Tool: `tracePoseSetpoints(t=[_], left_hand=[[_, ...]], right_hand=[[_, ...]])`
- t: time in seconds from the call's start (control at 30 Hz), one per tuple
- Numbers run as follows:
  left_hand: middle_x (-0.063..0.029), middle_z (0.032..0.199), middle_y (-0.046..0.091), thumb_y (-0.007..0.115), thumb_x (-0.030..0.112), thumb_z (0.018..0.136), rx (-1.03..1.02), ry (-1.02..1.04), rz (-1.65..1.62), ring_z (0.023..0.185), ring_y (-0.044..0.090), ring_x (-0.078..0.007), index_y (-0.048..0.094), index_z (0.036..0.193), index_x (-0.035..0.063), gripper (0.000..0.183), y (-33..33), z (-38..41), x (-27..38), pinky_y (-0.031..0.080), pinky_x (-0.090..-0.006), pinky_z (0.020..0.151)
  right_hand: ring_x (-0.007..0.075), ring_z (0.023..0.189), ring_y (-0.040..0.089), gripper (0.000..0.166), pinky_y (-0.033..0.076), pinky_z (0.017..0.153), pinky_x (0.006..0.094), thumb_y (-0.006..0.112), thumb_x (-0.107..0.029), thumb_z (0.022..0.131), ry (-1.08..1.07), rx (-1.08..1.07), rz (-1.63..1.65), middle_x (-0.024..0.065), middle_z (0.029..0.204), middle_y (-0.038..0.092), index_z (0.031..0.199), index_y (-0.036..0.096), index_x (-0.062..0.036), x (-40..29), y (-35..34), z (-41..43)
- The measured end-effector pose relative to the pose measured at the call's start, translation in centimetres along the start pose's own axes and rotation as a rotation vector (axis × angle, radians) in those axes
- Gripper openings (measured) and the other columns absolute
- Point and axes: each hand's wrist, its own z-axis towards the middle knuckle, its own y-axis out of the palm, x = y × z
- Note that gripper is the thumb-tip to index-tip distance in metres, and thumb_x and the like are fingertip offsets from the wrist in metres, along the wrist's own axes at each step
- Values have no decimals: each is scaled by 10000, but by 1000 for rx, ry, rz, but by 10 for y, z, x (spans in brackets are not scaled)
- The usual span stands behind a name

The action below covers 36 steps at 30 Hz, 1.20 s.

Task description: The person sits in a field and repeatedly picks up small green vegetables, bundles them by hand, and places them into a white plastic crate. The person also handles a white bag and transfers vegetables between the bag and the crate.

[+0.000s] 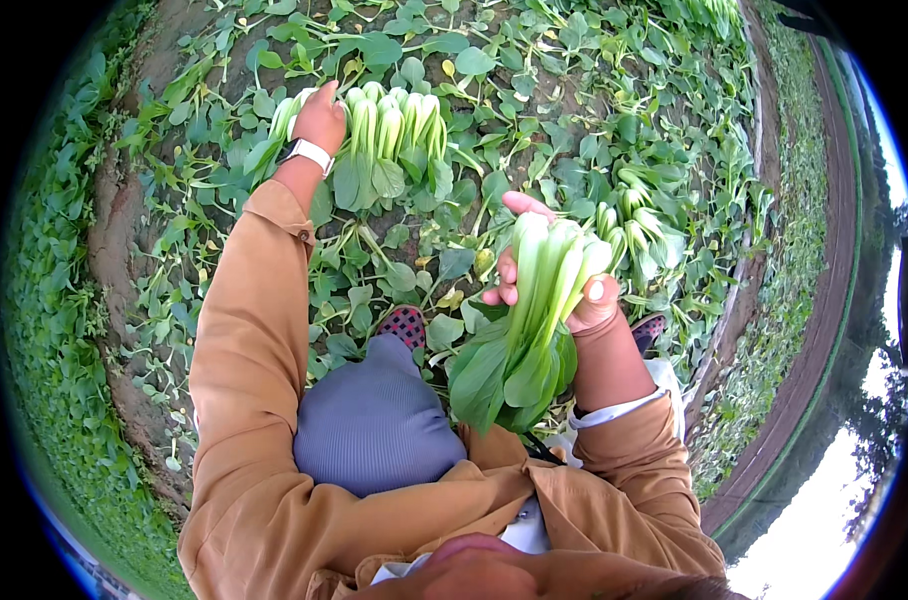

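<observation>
Several heads of green bok choy [536, 300] lie in my right hand [596, 300], their pale stems up and their leaves hanging toward my lap. My left hand [321, 120], with a white-banded watch [309, 154] at the wrist, is at the left part of a row of bok choy [390, 124] on the ground. Its fingers touch or rest on the pale stems there; whether they grip one is hidden by the back of the hand. Another bok choy pile [641, 225] lies on the ground just beyond my right hand.
Loose leaves [401, 277] and soil cover the ground around me. My patterned shoes [403, 327] stand among them, below my bent knee [379, 420]. A dense leafy crop [56, 262] grows past a bare soil furrow [116, 247] on the left. More bok choy [720, 13] lies at the upper right.
</observation>
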Motion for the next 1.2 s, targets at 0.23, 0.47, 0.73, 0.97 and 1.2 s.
tracePoseSetpoints(t=[0.23,0.47,0.73,0.97,1.2], left_hand=[[-214,1419,484,659,442,856,-376,-244,462,1179,584,-366,316,1483,4,838,7,14,30,500,-447,974],[-198,1037,660,727,364,784,-52,-134,147,979,633,-384,679,1042,40,417,10,-30,16,518,-445,861],[-22,913,591,641,128,925,98,-66,-984,811,533,-116,568,946,59,103,-88,-102,127,458,-284,757],[-129,1177,579,630,188,836,-834,159,-1912,942,587,-166,516,1186,29,401,-113,-99,207,462,-338,951],[-217,1418,463,629,195,770,-859,109,-1848,1302,486,-319,474,1326,21,604,-99,-97,225,394,-423,1111]], right_hand=[[325,930,678,1166,527,937,516,883,-323,592,19,51,-16,206,1046,638,1505,237,9,2,-8,-5],[335,932,688,1094,566,872,459,835,-338,609,46,86,-98,202,1074,644,1493,276,-19,2,-6,-6],[334,1024,665,1111,563,897,440,830,-339,621,46,71,-104,220,1129,633,1504,246,-2,0,2,-6],[346,968,688,1257,583,848,411,842,-391,628,170,-73,5,258,1210,608,1561,83,-22,-6,7,-6],[367,886,685,1028,601,760,402,799,-494,613,269,13,79,362,1197,562,1425,389,-16,14,-7,-15]])
